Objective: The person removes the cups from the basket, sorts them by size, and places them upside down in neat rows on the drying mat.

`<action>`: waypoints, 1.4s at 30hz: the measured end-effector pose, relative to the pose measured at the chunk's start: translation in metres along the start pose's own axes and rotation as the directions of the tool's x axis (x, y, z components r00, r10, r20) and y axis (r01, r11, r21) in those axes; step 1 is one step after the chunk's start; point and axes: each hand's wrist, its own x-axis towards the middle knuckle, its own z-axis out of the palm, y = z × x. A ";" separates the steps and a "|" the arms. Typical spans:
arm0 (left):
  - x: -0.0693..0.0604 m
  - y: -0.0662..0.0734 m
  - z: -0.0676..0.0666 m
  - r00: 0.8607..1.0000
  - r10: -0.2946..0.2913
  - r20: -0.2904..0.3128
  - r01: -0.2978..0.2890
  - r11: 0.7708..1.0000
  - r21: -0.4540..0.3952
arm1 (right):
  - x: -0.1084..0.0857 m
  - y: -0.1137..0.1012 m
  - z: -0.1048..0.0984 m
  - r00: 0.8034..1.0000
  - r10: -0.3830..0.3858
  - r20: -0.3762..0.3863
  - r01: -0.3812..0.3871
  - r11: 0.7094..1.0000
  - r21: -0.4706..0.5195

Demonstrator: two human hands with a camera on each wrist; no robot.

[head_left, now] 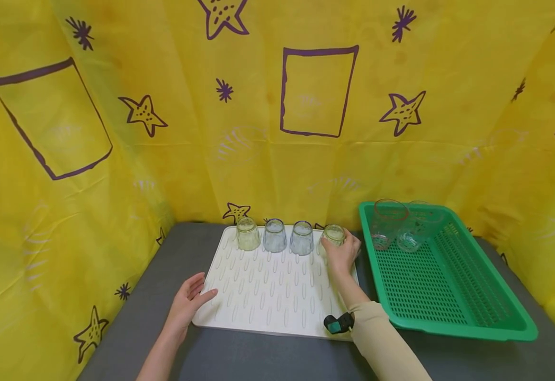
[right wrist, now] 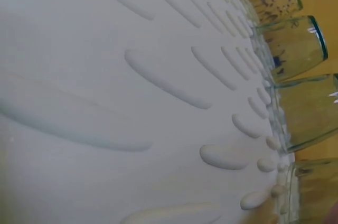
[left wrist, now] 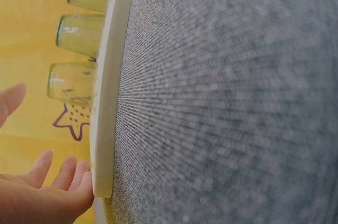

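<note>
Several small glasses stand upside down in a row along the back of a white ridged mat (head_left: 268,301). From the left they are a greenish glass (head_left: 248,234), a bluish glass (head_left: 275,236), another bluish one (head_left: 302,238) and a yellowish-green glass (head_left: 333,235). My right hand (head_left: 341,256) grips this last glass, at the mat's back right corner. In the right wrist view the nearest glass (right wrist: 317,187) is partly cut off by the frame. My left hand (head_left: 187,304), fingers relaxed and thumb apart, is at the mat's left edge; in the left wrist view its fingertips lie against the rim.
To the right stands a green perforated basket (head_left: 425,286), with a red-rimmed tall glass (head_left: 387,225) and a clear tall glass (head_left: 413,233) at its back left. A grey tabletop (head_left: 239,354) lies beneath. A yellow patterned curtain (head_left: 258,174) hangs behind and on both sides.
</note>
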 end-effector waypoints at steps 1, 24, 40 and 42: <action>0.000 0.000 0.000 1.000 0.001 0.001 -0.001 1.000 0.002 | 0.000 0.000 0.000 1.000 -0.002 0.002 0.002 1.000 -0.005; -0.003 0.003 0.001 1.000 -0.010 0.009 0.010 1.000 0.011 | 0.003 0.008 -0.001 0.996 0.058 0.074 -0.054 0.997 -0.046; -0.002 0.002 -0.001 1.000 -0.002 0.013 0.002 1.000 0.013 | -0.002 -0.002 -0.003 0.998 0.031 0.050 -0.032 0.999 0.019; -0.001 0.002 -0.001 1.000 -0.004 0.015 0.003 1.000 0.016 | -0.004 -0.004 -0.003 0.999 0.010 0.034 -0.011 0.999 0.033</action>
